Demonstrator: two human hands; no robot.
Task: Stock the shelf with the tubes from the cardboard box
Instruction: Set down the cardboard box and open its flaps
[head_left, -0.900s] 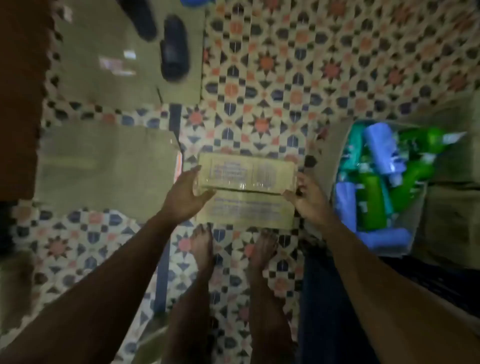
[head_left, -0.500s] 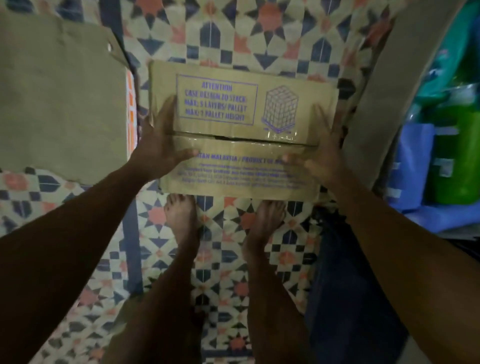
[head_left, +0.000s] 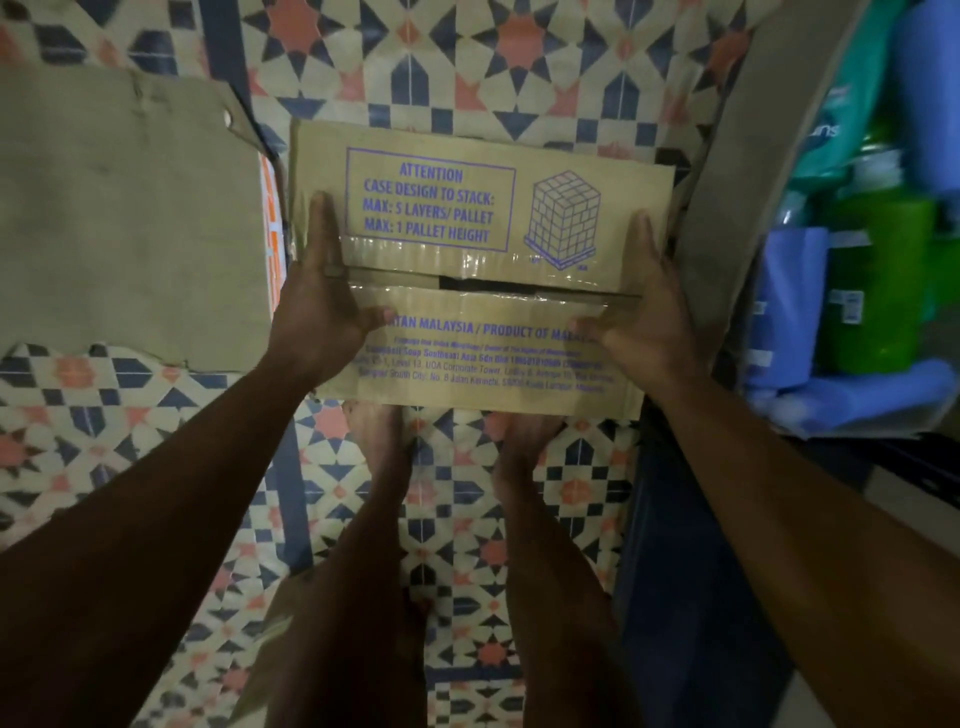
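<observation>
Your left hand's fingers (head_left: 323, 223) lie straight and close together along the left end of a closed cardboard box (head_left: 467, 208). The left thumb (head_left: 382, 315) is spread wide across the near top flap. Your right hand (head_left: 644, 312) mirrors this on the right end, one finger flat on top and its thumb across the near flap. The lower fingers of both hands drop over the box edges, so how far they curl under cannot be told.

The box sits between your left hand (head_left: 322, 306) and the right, in front of you. Its near edge covers the toes of your bare feet (head_left: 379, 431), so it appears to be off the tiled floor (head_left: 467, 62).

The taped seam (head_left: 488, 285) has a dark gap. Press inward from the ends, not down on the flaps. Hold it level.

The box's contents are hidden. Green and blue tubes (head_left: 878, 280) lie in an open carton (head_left: 727, 182) just to your right. Flattened cardboard (head_left: 130, 208) lies to your left. No shelf is in view.
</observation>
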